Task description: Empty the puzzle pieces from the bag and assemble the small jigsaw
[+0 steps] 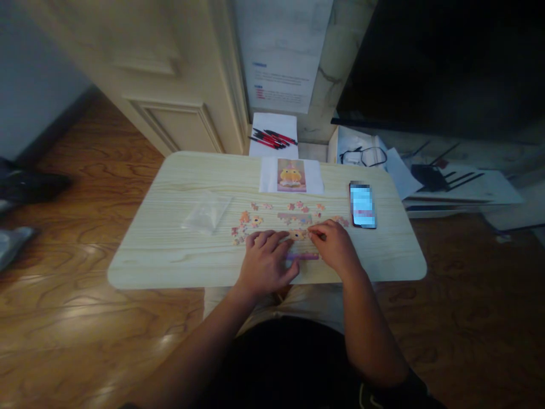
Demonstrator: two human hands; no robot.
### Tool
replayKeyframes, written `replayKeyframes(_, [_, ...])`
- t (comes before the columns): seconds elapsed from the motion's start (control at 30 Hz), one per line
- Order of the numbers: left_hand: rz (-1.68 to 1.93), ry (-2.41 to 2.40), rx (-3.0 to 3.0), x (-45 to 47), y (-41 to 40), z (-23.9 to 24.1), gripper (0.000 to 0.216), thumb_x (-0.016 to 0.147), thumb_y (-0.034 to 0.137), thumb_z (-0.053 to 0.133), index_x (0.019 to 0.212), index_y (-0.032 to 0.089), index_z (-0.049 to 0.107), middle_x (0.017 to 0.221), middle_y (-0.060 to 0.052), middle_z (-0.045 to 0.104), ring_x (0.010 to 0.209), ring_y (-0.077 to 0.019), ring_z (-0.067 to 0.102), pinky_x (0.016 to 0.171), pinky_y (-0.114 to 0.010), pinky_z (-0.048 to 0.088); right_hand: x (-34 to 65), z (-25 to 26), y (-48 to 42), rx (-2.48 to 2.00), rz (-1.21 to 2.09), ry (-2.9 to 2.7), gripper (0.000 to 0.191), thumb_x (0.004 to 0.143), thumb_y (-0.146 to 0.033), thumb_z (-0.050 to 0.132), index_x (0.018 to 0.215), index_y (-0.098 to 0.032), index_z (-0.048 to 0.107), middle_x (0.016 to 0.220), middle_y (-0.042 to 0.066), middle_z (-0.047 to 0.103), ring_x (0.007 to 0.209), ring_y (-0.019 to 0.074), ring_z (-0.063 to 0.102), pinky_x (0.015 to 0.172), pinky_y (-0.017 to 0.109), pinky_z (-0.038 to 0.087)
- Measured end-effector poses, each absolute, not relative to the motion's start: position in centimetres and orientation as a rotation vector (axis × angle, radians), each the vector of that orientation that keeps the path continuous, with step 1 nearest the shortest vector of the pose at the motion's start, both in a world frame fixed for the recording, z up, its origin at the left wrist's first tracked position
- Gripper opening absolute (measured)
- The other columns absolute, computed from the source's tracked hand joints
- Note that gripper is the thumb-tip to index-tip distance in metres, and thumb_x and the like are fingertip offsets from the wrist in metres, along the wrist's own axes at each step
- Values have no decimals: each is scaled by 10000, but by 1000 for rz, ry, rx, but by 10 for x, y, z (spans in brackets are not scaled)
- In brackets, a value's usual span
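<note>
On a small pale wooden table (145,250) lie loose jigsaw puzzle pieces (298,205) in pink and orange. My left hand (266,258) rests with fingers spread, its fingertips at the left end of a joined orange strip of puzzle (297,234) that shows a dark eye. Thumb and index finger of my right hand (334,244) are pinched together at the strip's right end, on what looks like a puzzle piece, mostly hidden by the fingers. Nearer to me is a joined purple strip (304,257), partly under my left hand. A pinkish joined strip (293,216) lies farther back.
A printed picture (292,175) of an orange figure lies at the table's back edge. To the left is a clear plastic bag (207,213), to the right a lit phone (363,205). Red and black pens (272,139) lie on white paper behind the table.
</note>
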State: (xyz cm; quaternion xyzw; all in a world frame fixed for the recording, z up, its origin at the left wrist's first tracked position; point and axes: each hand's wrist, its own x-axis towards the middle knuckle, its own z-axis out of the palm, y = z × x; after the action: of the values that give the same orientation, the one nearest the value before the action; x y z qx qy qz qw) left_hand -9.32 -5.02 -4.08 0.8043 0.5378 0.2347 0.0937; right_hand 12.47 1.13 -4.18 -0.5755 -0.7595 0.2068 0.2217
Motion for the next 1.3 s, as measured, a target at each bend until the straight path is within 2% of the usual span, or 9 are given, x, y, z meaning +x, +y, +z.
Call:
replayKeyframes(0.27, [771, 1658, 2352, -96, -52, -44, 345, 896, 444, 623, 1173, 279, 747, 1299, -33, 722, 1146, -321, 584, 1004, -547, 373, 121, -43, 10, -1578, 566, -2101, 182, 943, -211, 656, 1051, -249, 798, 942, 58, 714, 946, 220, 666, 909, 351, 516])
replayKeyframes(1.3, [666, 1580, 2396, -93, -50, -43, 425, 905, 471, 606, 1278, 289, 697, 1391, -28, 676, 1178, -322, 581, 995, -557, 346, 130, -44, 9, -1594, 568, -2076, 179, 925, -219, 668, 1049, -236, 796, 942, 56, 720, 915, 213, 671, 888, 349, 532])
